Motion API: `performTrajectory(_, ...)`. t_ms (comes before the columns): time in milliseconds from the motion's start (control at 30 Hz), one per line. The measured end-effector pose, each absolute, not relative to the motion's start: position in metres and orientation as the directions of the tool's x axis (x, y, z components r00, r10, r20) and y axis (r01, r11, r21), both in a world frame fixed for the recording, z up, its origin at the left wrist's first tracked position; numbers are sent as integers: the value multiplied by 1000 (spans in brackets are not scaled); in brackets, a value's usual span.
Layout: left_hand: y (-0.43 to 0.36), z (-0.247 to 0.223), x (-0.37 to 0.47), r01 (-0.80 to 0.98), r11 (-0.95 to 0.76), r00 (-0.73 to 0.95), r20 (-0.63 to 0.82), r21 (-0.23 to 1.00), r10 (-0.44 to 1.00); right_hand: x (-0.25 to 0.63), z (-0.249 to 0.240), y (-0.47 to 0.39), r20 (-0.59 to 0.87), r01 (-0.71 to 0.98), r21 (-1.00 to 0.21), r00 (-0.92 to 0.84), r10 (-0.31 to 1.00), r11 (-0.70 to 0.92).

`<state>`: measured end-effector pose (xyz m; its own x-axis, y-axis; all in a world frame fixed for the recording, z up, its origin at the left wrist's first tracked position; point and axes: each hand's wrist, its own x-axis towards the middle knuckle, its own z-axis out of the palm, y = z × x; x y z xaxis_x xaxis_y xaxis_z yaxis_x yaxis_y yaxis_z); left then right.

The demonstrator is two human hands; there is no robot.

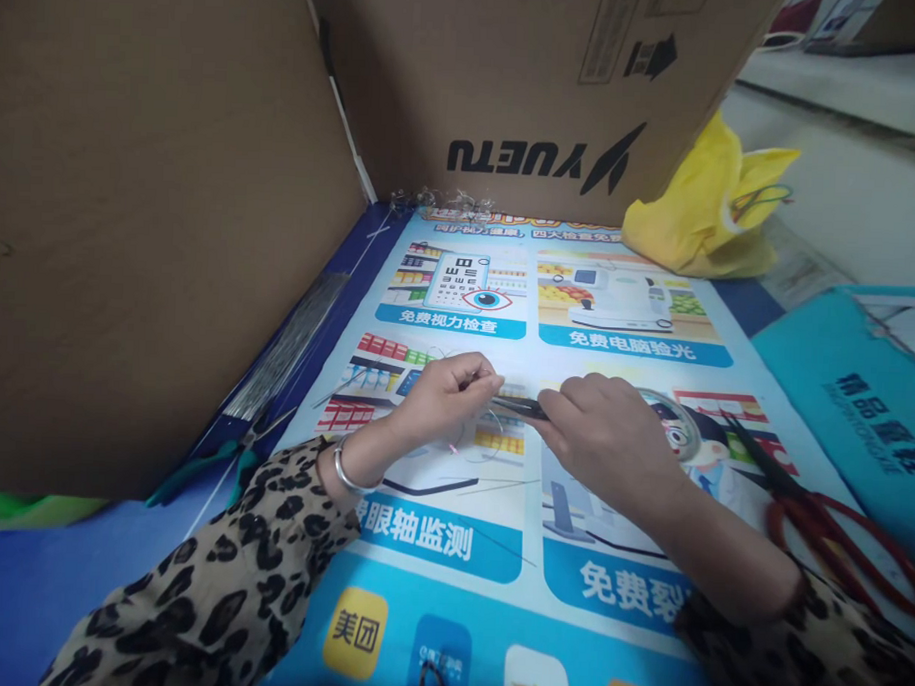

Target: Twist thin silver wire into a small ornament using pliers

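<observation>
My left hand (456, 385), with a silver bangle at the wrist, is closed in a pinch on a thin wire (494, 421) that loops below the fingers. From the right, my right hand (608, 438) is wrapped round a pair of pliers (522, 406); its dark jaws point left and reach the wire close to my left fingertips. The pliers' handles are hidden in my palm. Both hands are above a printed poster (449, 573) spread over the table, with a few loose thin wires lying on it. A roll of clear tape (696, 431) lies just beyond my right hand.
Cardboard panels (527, 75) stand at the left and back. Green-handled pliers (247, 456) and a bundle of thin wires (284, 347) lie at left. Red-handled scissors (812, 505), a turquoise box (839, 366) and a yellow bag (694, 211) are at right.
</observation>
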<state>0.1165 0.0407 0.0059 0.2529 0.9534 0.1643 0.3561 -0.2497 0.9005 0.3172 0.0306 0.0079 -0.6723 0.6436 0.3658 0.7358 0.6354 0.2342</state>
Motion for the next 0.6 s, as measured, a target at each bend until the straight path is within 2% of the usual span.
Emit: performTrajectory(600,43,3,114,383,-286,301,174,879,938,320,8,33,335,724,220,-685,647,654)
